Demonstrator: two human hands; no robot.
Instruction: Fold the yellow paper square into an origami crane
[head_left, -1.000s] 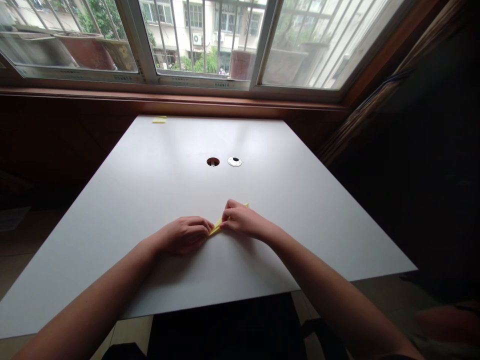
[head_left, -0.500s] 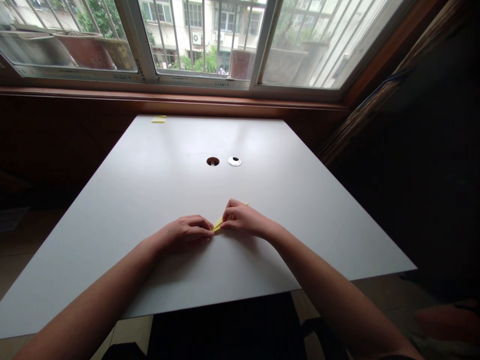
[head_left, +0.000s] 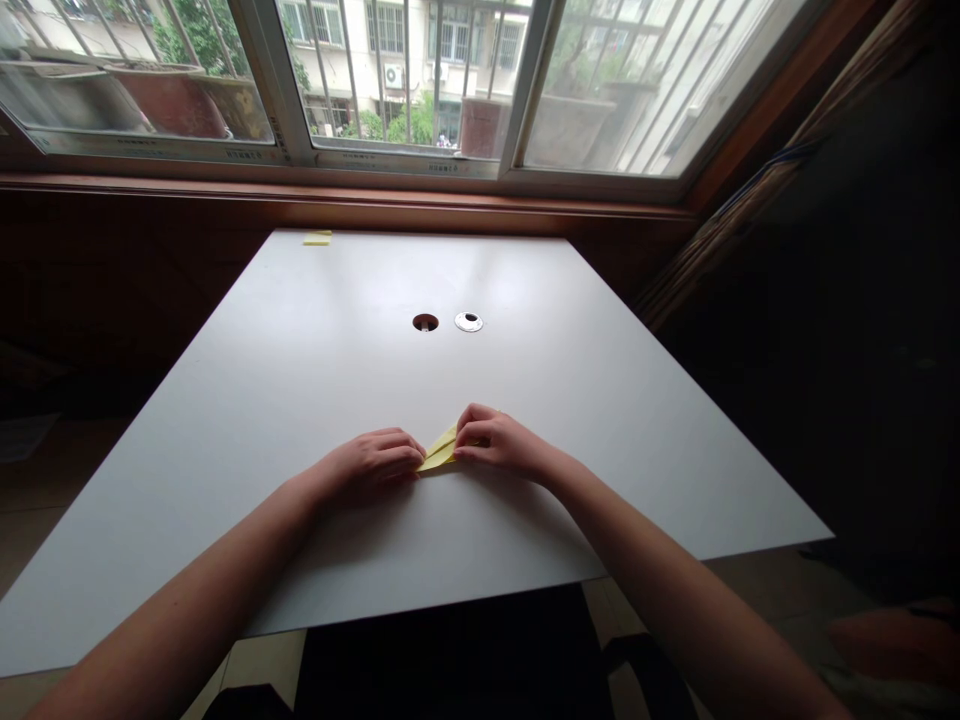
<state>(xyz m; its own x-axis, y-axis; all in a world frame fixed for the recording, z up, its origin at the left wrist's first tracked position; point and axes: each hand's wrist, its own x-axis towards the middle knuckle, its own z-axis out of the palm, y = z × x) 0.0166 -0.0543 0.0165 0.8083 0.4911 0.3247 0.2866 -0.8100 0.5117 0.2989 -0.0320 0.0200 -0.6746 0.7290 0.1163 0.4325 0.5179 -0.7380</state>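
Note:
A folded piece of yellow paper (head_left: 439, 452) lies slantwise between my two hands, low over the white tabletop. My left hand (head_left: 386, 456) pinches its near left tip, fingers closed together. At the paper's other end, my right hand (head_left: 491, 438) grips it between thumb and curled fingers. A crease runs along the visible middle of the paper. Its right part is mostly hidden behind my right fingers.
The white table (head_left: 315, 350) stretches toward a window with bars. Another yellow paper (head_left: 317, 238) lies at its far left edge. A round cable hole (head_left: 426, 323) and a loose round cover (head_left: 469, 322) are near the middle. A curtain (head_left: 765, 190) hangs at right.
My right hand has shifted slightly to the right. More of the yellow paper shows between my hands, and it looks wider. My left hand has stayed nearly in place.

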